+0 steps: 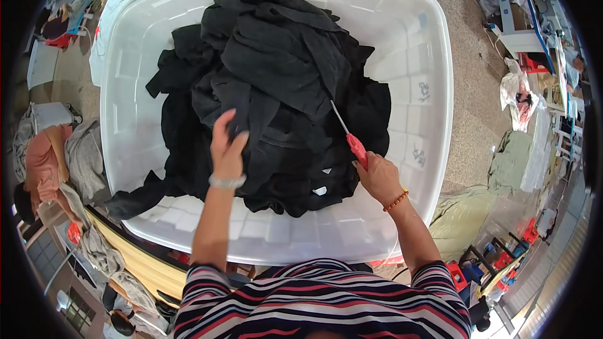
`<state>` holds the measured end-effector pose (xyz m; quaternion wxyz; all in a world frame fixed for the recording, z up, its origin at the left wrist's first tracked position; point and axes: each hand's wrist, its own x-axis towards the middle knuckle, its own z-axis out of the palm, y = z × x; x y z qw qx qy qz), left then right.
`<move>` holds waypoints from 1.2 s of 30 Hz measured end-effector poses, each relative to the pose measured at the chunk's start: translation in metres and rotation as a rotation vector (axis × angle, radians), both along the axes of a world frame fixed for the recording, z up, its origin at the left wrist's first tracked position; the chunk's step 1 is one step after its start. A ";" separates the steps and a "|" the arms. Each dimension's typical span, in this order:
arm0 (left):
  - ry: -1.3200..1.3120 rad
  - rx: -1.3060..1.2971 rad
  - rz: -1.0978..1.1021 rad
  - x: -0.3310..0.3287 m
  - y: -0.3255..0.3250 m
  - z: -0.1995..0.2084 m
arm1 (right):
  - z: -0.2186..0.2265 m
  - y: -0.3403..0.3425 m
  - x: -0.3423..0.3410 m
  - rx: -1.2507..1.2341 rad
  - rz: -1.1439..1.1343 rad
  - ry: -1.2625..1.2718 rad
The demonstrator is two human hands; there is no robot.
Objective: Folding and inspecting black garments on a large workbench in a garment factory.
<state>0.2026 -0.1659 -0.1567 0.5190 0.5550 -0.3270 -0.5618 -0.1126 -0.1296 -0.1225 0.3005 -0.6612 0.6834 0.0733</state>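
A large heap of black cloth garments [276, 56] lies inside a white plastic tub [433, 94]. My left hand [227, 150], slightly blurred, is over the near left part of the heap, thumb and fingers apart with nothing seen between them. Whether its fingertips touch the cloth, I cannot tell. My right hand [379, 179] is closed round a red-handled tool with a thin metal blade [356, 149]. Its tip points up and left against the dark fabric; the exact kind of tool is unclear. Small white tags [320, 191] show on the cloth between my hands.
The tub's near rim runs just in front of my body. At left, a person in a pink top [47, 160] is beside grey cloth [86, 154] and a wooden-edged table [132, 254]. Green cloth bundles [510, 162] lie on the floor at right, near work tables [524, 41].
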 end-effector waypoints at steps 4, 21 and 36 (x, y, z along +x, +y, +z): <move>-0.252 0.157 -0.379 0.045 0.116 0.039 | 0.000 0.008 0.006 0.012 0.055 -0.021; -0.474 0.495 -0.641 0.009 0.069 -0.065 | 0.017 0.046 0.033 0.042 0.200 -0.057; -1.337 0.120 0.065 -0.024 0.031 -0.061 | 0.011 0.039 0.006 0.015 0.083 -0.037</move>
